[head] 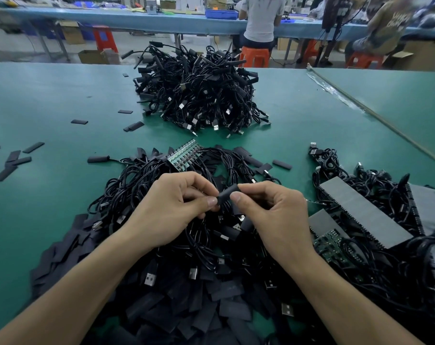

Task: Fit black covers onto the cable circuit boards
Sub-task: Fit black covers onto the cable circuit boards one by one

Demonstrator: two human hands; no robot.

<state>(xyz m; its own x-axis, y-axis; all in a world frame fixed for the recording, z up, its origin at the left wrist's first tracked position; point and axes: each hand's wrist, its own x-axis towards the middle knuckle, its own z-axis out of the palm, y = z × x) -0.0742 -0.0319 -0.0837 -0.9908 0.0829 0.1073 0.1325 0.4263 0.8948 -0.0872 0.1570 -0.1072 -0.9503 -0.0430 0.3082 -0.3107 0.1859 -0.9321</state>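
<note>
- While both hands work just above the near heap [146, 188] of cables, they pinch one black cover [227, 195] between them. The left hand [171, 207] nips its left end with thumb and finger, and the right hand [273, 212] nips its right end the same way.
- I cannot tell if a board is inside that cover, because the fingers hide it.
- Done, I think: the far pile [199, 95] at the back of the table [49, 95] looks like finished cables. Fat black ends and shiny plugs stick out of it.
- Left to do, I think: a lot.
- A row of bare green circuit boards [184, 155] lies joined side by side on top of the near heap.
- Another green board [331, 242] peeks out on the right, beside long grey slabs [366, 212].
- Loose covers [186, 314] lie in a big flat drift close to the person. A few stray covers [14, 160] sit apart on the left of the table.
- The covers are short, flat black sleeves. They look dull and soft, like squashed tubes.
- The cables are thin, round and black. They are curly and tangled, with small silver metal plugs.
- The boards are thin and hard-looking, green with tiny parts on them.
- The table top is smooth and green.
</note>
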